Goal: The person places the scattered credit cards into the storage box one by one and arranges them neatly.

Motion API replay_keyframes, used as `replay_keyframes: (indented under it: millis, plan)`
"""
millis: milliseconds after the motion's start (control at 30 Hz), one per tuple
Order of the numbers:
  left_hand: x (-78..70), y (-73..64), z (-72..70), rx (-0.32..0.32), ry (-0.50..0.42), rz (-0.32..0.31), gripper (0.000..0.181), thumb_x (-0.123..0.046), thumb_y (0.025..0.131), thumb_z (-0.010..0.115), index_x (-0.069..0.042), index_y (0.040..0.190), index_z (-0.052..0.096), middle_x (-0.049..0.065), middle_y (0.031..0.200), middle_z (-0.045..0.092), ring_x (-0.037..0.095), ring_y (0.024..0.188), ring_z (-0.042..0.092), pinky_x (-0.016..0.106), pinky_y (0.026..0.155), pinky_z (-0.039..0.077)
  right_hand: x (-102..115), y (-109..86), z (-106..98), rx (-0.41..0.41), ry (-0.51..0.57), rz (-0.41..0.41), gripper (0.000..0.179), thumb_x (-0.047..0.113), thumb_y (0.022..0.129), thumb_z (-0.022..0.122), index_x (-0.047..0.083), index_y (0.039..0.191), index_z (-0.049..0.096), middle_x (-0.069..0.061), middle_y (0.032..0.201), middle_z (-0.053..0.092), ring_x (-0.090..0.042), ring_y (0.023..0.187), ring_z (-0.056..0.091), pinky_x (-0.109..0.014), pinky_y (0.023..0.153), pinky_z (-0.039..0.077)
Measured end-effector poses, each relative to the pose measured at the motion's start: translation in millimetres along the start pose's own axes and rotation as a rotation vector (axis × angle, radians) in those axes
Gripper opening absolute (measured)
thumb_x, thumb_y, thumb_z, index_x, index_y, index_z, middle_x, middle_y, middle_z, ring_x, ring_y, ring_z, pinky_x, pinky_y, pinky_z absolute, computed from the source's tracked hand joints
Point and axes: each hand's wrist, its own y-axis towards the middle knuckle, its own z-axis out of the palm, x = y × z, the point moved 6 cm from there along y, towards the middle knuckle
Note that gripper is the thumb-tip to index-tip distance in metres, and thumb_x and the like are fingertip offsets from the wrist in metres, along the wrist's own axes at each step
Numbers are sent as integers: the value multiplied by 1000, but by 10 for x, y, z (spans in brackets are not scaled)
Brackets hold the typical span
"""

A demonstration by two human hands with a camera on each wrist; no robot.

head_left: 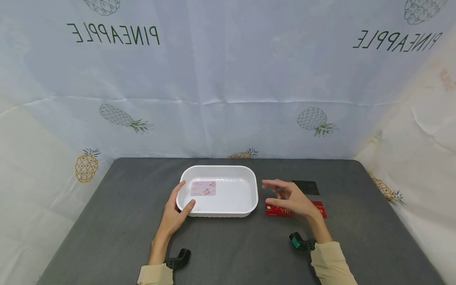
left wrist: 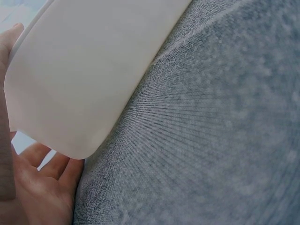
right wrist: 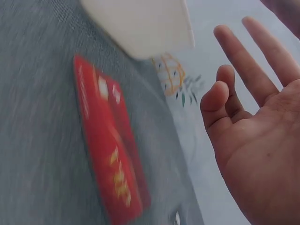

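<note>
A white plastic tray [head_left: 233, 194] has a pink card [head_left: 203, 188] lying flat inside, left of centre. My left hand [head_left: 174, 215] grips the tray's left end, thumb over the near corner and fingers along the outer wall. To the right of the tray, my right hand [head_left: 292, 198] is held above the table with spread, loosely bent fingers and nothing between them. Under it lie a red VIP card [head_left: 278, 210] and, partly hidden by the hand, a second red card [head_left: 320, 208]. A black card [head_left: 308, 187] lies just beyond that hand.
Dark grey cloth covers the table [head_left: 228, 245]. A pale curtain [head_left: 228, 79] with pineapple prints hangs along the back and sides. Each wrist wears a black band, the left band [head_left: 179, 259] and the right band [head_left: 302, 241] both near the sleeve cuffs.
</note>
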Motion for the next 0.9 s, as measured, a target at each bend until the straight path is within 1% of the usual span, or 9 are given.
replay_keyframes:
  millis: [67,133,300,367,400,500,600,667,900]
  plan:
    - [-6,-2,5,2,-1,3,75,-10,92,72,-12,158,37,21,148,52,26,120,55,13,95,43,-42,-79,-51,-4,-10,2,51,5,90,75,0,138,61,-5,123,69,-30,93,54,-25,70,50]
    - [-13,-2,7,4,-3,8,75,-10,92,72,-12,158,37,21,147,53,26,119,55,13,94,43,-84,-160,-105,-8,-16,1,50,4,89,74,-3,137,60,-9,123,70,-28,92,54,-26,67,49]
    - [-16,8,-4,-1,-5,16,74,-10,92,72,-11,157,37,21,147,53,27,120,55,13,94,43,-201,-337,-241,-29,-53,6,51,1,89,73,-9,136,57,-11,120,70,-17,68,51,-27,53,44]
    - [-9,11,-11,-2,-4,15,74,-10,92,72,-11,157,37,21,148,52,28,121,55,13,95,43,-249,-391,-283,-39,-75,12,51,0,88,74,-9,136,58,-12,118,70,-15,60,46,-27,51,42]
    - [-4,11,-14,-3,-2,13,74,-10,92,72,-11,157,37,21,148,52,28,120,55,13,94,43,-269,-416,-297,-42,-82,16,51,0,88,74,-9,135,58,-14,115,69,-16,59,45,-28,52,41]
    - [7,10,-18,-2,3,10,74,-10,92,72,-11,157,37,21,148,52,28,121,55,13,95,43,-339,-485,-318,-48,-94,44,51,2,87,76,-8,134,59,-18,104,64,-16,61,45,-29,55,41]
    - [11,7,-19,1,2,6,74,-10,92,72,-11,157,37,21,150,51,28,122,54,13,95,43,-396,-542,-321,-50,-108,72,50,3,87,77,-7,133,61,-18,97,58,-15,66,46,-28,57,40]
    - [9,8,-16,3,1,6,74,-10,92,72,-12,158,37,21,150,50,28,123,54,13,95,43,-422,-569,-323,-55,-126,76,50,4,86,78,-6,133,62,-18,99,60,-15,69,46,-28,58,40]
    - [-4,11,-14,0,-5,14,74,-9,92,72,-11,157,37,22,148,52,28,120,55,14,94,44,-455,-615,-344,-84,-192,62,52,5,84,81,-3,132,64,-19,116,66,-18,70,45,-27,59,39]
